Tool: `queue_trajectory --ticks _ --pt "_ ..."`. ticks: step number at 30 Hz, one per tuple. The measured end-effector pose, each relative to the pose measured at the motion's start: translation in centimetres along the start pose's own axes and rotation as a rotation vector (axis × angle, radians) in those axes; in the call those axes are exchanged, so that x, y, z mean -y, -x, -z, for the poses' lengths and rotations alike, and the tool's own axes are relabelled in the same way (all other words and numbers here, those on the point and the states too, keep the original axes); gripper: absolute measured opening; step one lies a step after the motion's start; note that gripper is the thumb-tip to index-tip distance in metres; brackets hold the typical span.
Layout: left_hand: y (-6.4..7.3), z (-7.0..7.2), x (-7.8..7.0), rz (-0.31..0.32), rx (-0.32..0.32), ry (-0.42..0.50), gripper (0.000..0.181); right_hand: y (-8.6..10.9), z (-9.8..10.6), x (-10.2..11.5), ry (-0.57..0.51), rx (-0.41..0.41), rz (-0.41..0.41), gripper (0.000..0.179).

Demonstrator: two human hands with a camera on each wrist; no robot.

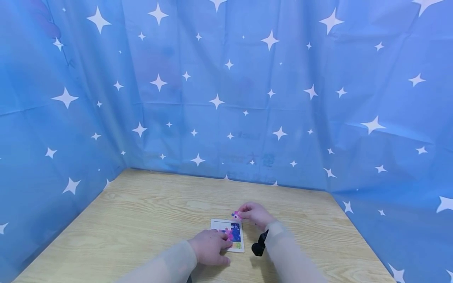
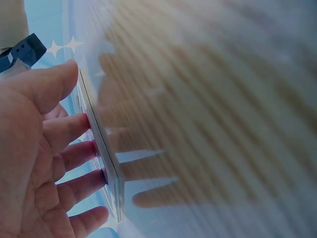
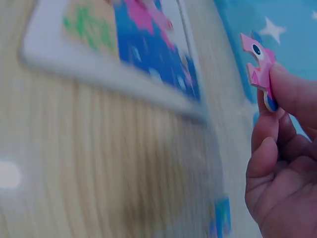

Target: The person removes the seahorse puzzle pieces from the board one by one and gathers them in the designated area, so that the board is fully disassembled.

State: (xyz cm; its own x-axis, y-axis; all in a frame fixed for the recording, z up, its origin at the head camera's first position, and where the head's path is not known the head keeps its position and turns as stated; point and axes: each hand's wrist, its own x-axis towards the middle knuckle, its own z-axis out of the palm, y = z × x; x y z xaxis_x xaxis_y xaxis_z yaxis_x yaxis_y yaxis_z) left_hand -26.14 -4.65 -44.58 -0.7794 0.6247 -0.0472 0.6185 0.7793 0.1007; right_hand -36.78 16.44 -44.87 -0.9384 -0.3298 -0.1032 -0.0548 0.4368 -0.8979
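A small jigsaw puzzle (image 1: 235, 232) in a white frame (image 3: 94, 77) lies flat on the table, partly filled with dark blue, pink and green pieces. My left hand (image 1: 209, 247) rests over its left part, fingers fairly straight, and covers some of the picture. In the left wrist view the fingertips (image 2: 81, 121) touch the puzzle's surface. Just above the puzzle's far right corner, my right hand (image 1: 255, 214) pinches a pink puzzle piece (image 3: 262, 69) with a printed eye between thumb and fingers.
A wooden table (image 1: 159, 212) spreads around the puzzle. Another colourful puzzle piece (image 3: 223, 216) lies to the right of the frame, near the right hand. Blue curtains (image 1: 226, 86) with white stars hang behind and beside the table.
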Motion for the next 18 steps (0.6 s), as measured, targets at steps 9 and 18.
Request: queue_trajectory --ticks 9,18 --pt "0.0 0.0 -0.1 0.03 0.013 0.01 0.058 1.3 4.0 -2.1 0.051 -0.095 -0.066 0.009" --pt "0.2 0.1 -0.3 0.03 0.013 0.012 0.057 2.8 7.4 -4.2 0.158 -0.11 -0.08 0.009"
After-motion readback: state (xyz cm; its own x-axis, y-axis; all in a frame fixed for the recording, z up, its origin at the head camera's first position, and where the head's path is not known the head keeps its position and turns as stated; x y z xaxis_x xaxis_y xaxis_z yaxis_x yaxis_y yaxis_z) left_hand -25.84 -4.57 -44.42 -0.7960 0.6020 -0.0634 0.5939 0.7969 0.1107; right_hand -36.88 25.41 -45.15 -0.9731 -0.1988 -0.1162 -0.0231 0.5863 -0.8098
